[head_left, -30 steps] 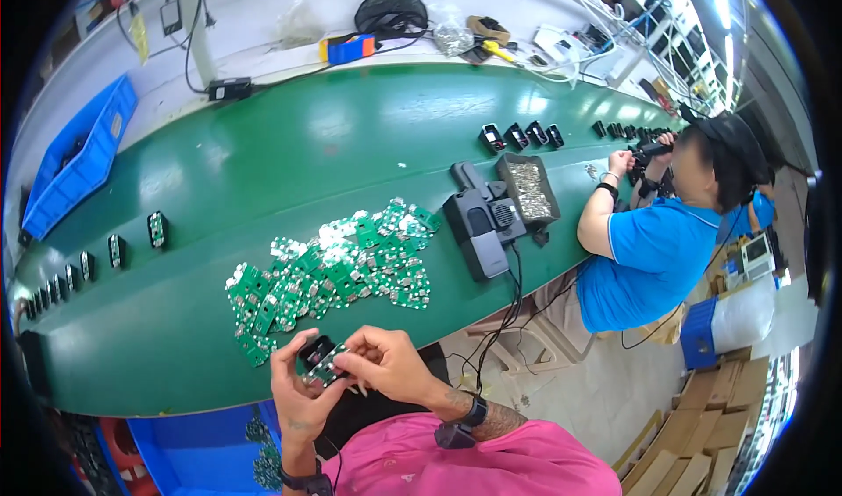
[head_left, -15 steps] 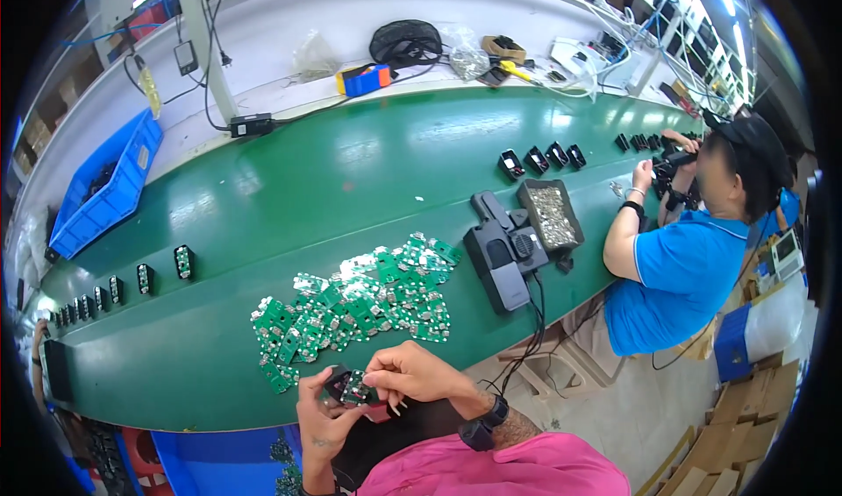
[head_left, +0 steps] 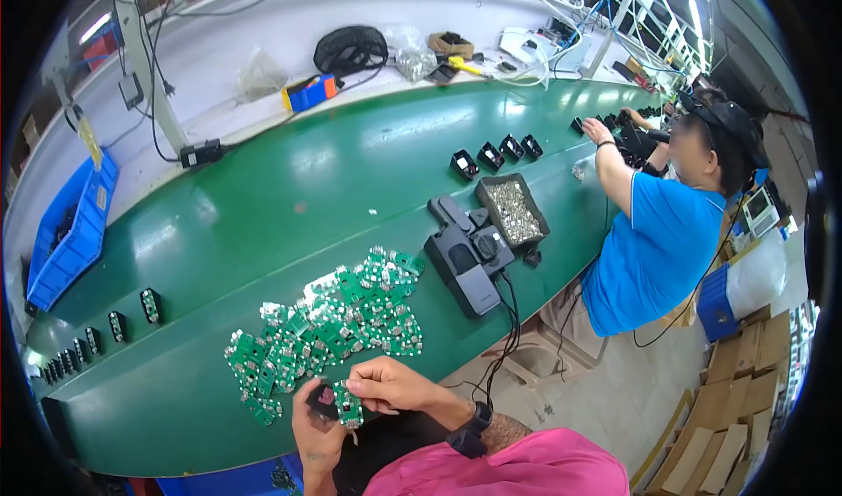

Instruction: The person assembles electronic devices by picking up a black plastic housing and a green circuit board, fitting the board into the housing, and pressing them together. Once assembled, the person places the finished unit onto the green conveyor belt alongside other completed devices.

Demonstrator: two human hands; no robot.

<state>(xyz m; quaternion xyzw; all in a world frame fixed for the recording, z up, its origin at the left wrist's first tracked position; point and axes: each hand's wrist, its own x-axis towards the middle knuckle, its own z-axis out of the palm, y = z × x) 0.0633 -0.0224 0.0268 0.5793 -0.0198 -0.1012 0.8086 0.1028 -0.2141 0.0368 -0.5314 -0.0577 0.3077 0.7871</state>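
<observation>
Near the front edge of the green table, my left hand [head_left: 316, 435] is closed around a small black plastic housing [head_left: 321, 401], whose open side shows something reddish inside. Between the fingertips of my right hand [head_left: 393, 384] is a green circuit board [head_left: 348, 405], held upright just right of the housing. Small components dot the board's face. Part of the housing is hidden by my fingers and the board. Beyond both hands lies a heap of loose green circuit boards [head_left: 329, 325].
A grey-black device [head_left: 465, 264] with cables and a black tray of small metal parts [head_left: 513, 206] stand to the right. Black housings line the table at left [head_left: 117, 327] and far right. A blue crate [head_left: 74, 233] sits at far left. A co-worker in blue [head_left: 658, 242] sits at right.
The circuit board, earlier at the housing's opening, is now apart from it in my right hand. My view has shifted, moving the scene leftward. The co-worker's hands have moved toward the housings.
</observation>
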